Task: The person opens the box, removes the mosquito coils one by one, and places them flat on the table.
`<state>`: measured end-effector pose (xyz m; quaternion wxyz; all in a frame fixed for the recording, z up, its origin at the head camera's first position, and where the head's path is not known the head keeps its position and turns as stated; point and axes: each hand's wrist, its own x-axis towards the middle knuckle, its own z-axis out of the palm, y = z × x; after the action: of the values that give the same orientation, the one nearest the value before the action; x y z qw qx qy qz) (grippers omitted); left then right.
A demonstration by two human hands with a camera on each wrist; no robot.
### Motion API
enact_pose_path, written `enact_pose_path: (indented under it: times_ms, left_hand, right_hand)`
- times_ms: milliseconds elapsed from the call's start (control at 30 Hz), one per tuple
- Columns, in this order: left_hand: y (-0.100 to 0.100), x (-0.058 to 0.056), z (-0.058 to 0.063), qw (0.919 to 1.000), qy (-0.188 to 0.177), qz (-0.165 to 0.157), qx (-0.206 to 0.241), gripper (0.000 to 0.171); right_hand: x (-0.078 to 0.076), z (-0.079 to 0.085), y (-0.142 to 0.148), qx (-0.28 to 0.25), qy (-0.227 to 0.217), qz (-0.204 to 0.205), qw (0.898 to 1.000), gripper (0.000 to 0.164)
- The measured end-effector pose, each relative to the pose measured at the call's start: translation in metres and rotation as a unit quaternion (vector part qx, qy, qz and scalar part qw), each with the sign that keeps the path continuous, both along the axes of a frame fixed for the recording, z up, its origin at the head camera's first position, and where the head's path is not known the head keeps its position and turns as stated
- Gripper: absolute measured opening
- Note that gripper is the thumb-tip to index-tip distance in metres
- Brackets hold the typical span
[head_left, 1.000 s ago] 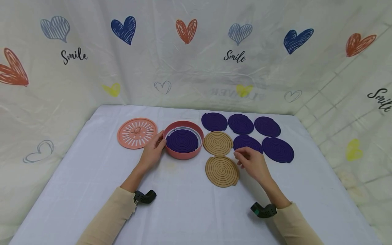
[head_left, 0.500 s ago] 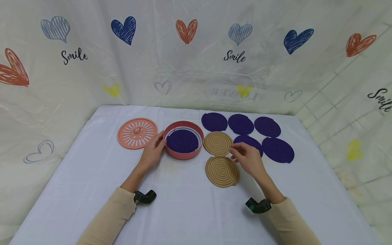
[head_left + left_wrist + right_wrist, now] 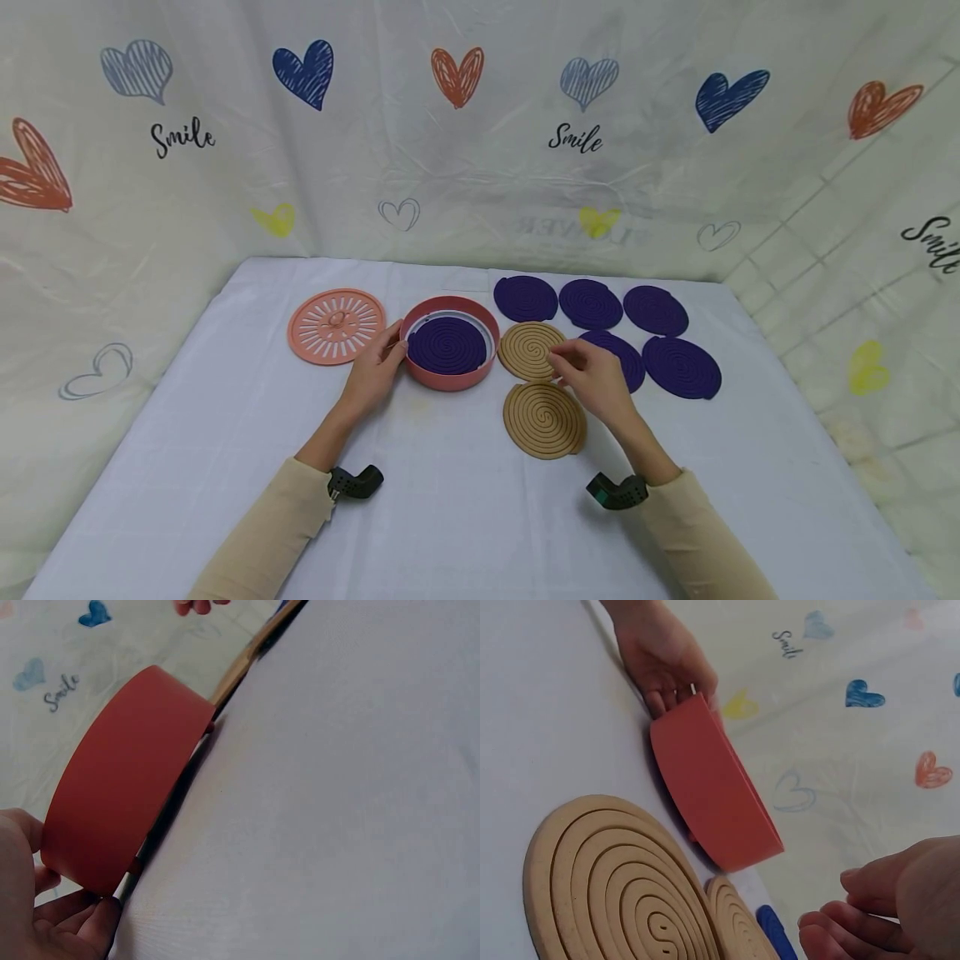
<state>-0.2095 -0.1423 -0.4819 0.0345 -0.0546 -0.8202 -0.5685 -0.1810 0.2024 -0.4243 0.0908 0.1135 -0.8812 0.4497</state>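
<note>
My left hand [image 3: 372, 371] grips the left side of a round red mosquito coil holder [image 3: 448, 382], thumb at the rim and fingers at its side. Inside the holder lies a dark purple mosquito coil [image 3: 447, 346]. The holder's red outer wall [image 3: 127, 776] fills much of the left wrist view. Over the right edge of the upper tan mosquito coil [image 3: 523, 348] hovers my right hand [image 3: 597, 385], its fingers loosely bent with nothing between them. Just below its fingertips in the head view is the lower tan mosquito coil [image 3: 543, 422], large in the right wrist view.
Several more purple coils lie flat at the back right, among them one [image 3: 590, 303] in the back row and one [image 3: 682, 367] at the right end. Left of the holder lies a slotted pink lid [image 3: 311, 329]. A white cloth [image 3: 450, 508] covers the table.
My right hand has moved left, from beside the purple coils to over the upper tan coil's edge. The left hand and the holder stay where they were.
</note>
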Motion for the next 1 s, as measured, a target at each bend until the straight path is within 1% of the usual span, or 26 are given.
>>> enact_pose_path:
  times_ms: [167, 367, 567, 733, 1000]
  left_hand:
    - [0.0, 0.0, -0.001, 1.0, 0.0, 0.0, -0.002, 0.054]
    - [0.0, -0.001, -0.001, 1.0, -0.001, 0.002, -0.004, 0.053]
    - [0.0, -0.001, -0.001, 1.0, -0.002, 0.002, -0.005, 0.053]
    - [0.0, -0.001, -0.001, 1.0, -0.002, 0.002, -0.007, 0.053]
    - [0.0, -0.002, -0.002, 1.0, -0.002, 0.003, -0.006, 0.052]
  right_hand:
    - [-0.004, 0.004, -0.005, -0.001, 0.002, -0.002, 1.0, 0.019]
    - [-0.01, 0.008, -0.013, -0.019, 0.005, 0.009, 1.0, 0.021]
    - [-0.013, 0.01, -0.021, -0.031, -0.006, 0.01, 0.999, 0.025]
    - [-0.014, 0.013, -0.027, -0.027, -0.009, 0.011, 1.0, 0.026]
    - [-0.019, 0.014, -0.034, -0.028, -0.016, 0.011, 0.999, 0.026]
